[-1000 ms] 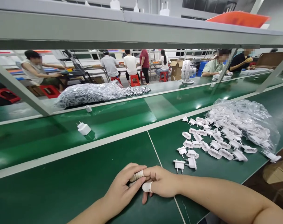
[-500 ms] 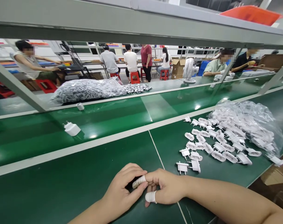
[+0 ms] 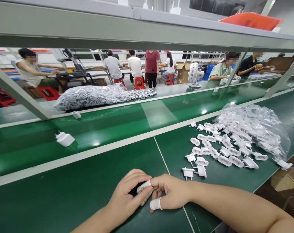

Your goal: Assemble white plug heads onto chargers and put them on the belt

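The left hand (image 3: 127, 191) has its thumb and fingers closed in a pinch at the white, ribbed, stretchy-looking finger sleeve (image 3: 144, 186) on the index finger of the right hand (image 3: 171, 192), probably to seat or adjust it. The right hand is loosely half curled, index finger extended into that pinch, as if presenting its tip; its palm side is hidden, so I cannot tell whether it holds anything. A matching white thumb cover (image 3: 156, 204) sits on its thumb, likely as protection or for grip.

Both hands are low over the smooth dark-green surface (image 3: 76, 194), near its front edge. Beyond the right wrist, white plastic oval plug parts with two pins (image 3: 224, 160) lie loose, spilling from a clear plastic bag (image 3: 284, 136), presumably spread there for easy picking. The boxy white plug adapter (image 3: 65, 139) sits apart, across the pale dividing strip (image 3: 113, 144).
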A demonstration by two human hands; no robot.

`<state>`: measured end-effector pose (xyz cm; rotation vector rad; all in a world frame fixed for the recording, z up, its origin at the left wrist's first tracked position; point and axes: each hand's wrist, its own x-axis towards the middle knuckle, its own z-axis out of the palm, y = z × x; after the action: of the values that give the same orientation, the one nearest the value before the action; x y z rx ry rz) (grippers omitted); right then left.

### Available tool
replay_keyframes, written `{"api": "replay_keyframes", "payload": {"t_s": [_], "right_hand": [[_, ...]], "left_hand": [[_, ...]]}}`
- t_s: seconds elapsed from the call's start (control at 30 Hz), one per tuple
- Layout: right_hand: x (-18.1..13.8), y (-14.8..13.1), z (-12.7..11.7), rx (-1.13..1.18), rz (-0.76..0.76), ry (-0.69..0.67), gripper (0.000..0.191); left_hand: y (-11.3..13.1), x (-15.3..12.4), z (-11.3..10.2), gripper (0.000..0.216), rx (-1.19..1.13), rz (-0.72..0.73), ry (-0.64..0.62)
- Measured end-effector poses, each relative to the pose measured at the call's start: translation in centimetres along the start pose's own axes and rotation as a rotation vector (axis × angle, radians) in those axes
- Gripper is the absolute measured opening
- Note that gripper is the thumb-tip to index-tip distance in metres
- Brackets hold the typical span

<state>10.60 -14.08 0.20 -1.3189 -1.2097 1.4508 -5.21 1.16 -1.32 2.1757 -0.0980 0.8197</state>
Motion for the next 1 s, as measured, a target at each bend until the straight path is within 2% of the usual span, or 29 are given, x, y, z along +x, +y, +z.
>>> {"api": "replay_keyframes", "payload": {"t_s": [0.23,0.57,0.83,1.0], "right_hand": [[0.1,1.2,-0.1,-0.055,-0.028,0.008,0.056],[-0.2,0.7,-0.4,-0.077,-0.015,-0.019,0.064],[-0.1,0.8,-0.3,-0.059,-0.009,-0.028,0.059],[0.0,0.9,-0.2,-0.024,-0.029,0.009,0.061]], "left_hand": [[0.0,0.2,0.1,0.025,0.028,0.075,-0.033],[0.7,0.3,0.2,0.023,0.061,0.075,-0.028],[1.1,0.3,0.1,0.012,0.07,0.018,-0.049],[0.8,0.2,-0.1,0.036,0.046,0.033,-0.048]]}}
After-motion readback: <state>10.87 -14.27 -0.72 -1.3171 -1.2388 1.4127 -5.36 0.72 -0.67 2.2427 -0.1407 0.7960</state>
